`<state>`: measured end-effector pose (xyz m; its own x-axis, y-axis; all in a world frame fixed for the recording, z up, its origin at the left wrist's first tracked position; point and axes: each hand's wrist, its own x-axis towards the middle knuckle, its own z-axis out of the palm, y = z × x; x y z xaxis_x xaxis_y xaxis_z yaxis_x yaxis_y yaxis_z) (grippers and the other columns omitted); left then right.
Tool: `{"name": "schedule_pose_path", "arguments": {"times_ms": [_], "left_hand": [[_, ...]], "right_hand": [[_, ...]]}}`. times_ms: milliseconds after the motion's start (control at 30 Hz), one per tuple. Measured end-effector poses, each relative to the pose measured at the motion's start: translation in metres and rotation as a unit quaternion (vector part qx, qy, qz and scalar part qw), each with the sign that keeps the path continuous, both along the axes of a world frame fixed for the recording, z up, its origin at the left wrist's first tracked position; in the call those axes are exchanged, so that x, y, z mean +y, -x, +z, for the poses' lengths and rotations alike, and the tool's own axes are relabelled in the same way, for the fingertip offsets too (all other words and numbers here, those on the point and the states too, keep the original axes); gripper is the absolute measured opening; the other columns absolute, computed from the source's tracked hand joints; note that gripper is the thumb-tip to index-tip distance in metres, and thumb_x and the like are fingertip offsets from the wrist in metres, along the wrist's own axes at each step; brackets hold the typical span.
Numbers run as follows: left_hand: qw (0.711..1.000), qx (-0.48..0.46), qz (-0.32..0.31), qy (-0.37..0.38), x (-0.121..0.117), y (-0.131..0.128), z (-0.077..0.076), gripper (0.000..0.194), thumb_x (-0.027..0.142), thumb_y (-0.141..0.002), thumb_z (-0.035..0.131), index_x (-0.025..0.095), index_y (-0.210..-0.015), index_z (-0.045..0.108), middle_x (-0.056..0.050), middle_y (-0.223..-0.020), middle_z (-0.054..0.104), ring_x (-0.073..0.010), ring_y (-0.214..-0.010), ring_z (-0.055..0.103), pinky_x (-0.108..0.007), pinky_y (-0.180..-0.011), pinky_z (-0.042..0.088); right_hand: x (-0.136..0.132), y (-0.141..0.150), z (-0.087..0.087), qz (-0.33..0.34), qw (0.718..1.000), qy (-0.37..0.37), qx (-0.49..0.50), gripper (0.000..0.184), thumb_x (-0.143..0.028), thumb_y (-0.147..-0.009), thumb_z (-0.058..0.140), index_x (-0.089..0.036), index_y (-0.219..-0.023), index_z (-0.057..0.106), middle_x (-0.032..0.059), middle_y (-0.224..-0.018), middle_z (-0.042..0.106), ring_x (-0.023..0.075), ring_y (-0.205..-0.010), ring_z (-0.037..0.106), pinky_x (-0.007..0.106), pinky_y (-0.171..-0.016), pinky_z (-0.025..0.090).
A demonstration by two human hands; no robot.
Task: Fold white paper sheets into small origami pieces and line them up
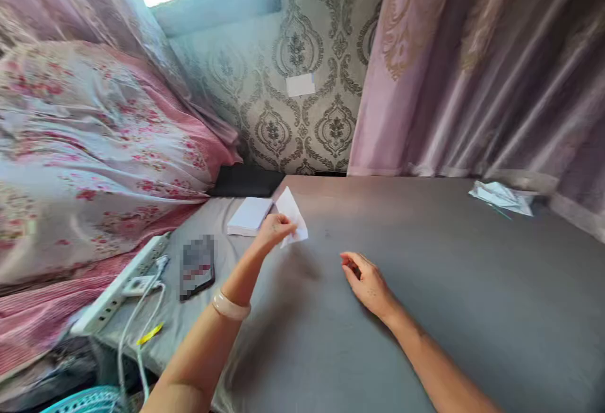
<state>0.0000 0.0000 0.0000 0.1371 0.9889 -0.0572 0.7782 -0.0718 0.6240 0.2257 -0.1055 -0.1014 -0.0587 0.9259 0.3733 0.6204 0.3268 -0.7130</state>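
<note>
My left hand (276, 231) pinches a sheet of white paper (289, 208) by its lower part and holds it tilted above the grey surface. Just to the left of it lies a stack of white paper (249, 214). A pale bangle (230, 306) circles my left wrist. My right hand (366, 279) hovers over or rests on the grey surface (425, 236); which one I cannot tell. Its fingers are loosely curved, the thumb apart from them, with nothing between.
A phone (196, 268) and a white power strip (120, 284) with cables lie at left. Behind the stack is a black flat object (246, 181). Crumpled white plastic (501, 197) sits at far right. Floral bedding (94, 135) piles up at left, and curtains (435, 98) hang behind.
</note>
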Motion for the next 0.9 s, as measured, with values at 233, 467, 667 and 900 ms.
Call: {"name": "schedule_pose_path", "arguments": {"times_ms": [233,467,667,900], "left_hand": [[0.995,-0.013,-0.096,0.036,-0.049,-0.092,-0.048,0.018,0.027,-0.068,0.056,0.013,-0.063,0.066,0.0,-0.051,0.055,-0.0132,-0.053,0.051,-0.022,-0.05,0.032],[0.989,-0.022,-0.144,0.022,-0.051,-0.078,-0.053,0.025,0.016,-0.074,0.048,0.012,-0.089,0.067,-0.006,-0.081,0.069,-0.0172,-0.074,0.06,-0.026,-0.067,0.045],[0.915,-0.05,-0.392,-0.078,-0.044,-0.038,-0.058,0.074,0.002,-0.062,0.051,0.016,-0.134,0.046,-0.012,-0.142,0.047,-0.0266,-0.135,0.037,-0.043,-0.108,0.037],[0.91,-0.031,-0.396,-0.117,-0.043,-0.048,-0.073,0.035,0.023,-0.093,0.042,0.022,-0.122,0.061,-0.004,-0.129,0.062,-0.0191,-0.126,0.052,-0.035,-0.107,0.041]], "right_hand": [[-0.017,-0.009,0.026,-0.08,0.958,-0.143,-0.237,0.061,0.003,-0.077,0.045,-0.021,-0.133,0.049,0.0148,-0.139,0.044,0.0282,-0.126,0.042,0.047,-0.102,0.039],[-0.017,-0.021,0.021,-0.027,0.951,-0.072,-0.298,0.047,0.005,-0.074,0.046,-0.015,-0.113,0.064,0.013,-0.126,0.061,0.027,-0.123,0.048,0.051,-0.105,0.033],[-0.016,-0.029,0.019,-0.013,0.967,-0.022,-0.252,0.056,0.006,-0.074,0.04,-0.017,-0.12,0.061,0.0094,-0.128,0.061,0.0211,-0.12,0.054,0.045,-0.108,0.033],[-0.014,-0.035,0.017,-0.011,0.974,-0.002,-0.227,0.054,0.001,-0.076,0.042,-0.018,-0.124,0.06,0.0078,-0.13,0.06,0.0208,-0.121,0.052,0.039,-0.103,0.041]]}}
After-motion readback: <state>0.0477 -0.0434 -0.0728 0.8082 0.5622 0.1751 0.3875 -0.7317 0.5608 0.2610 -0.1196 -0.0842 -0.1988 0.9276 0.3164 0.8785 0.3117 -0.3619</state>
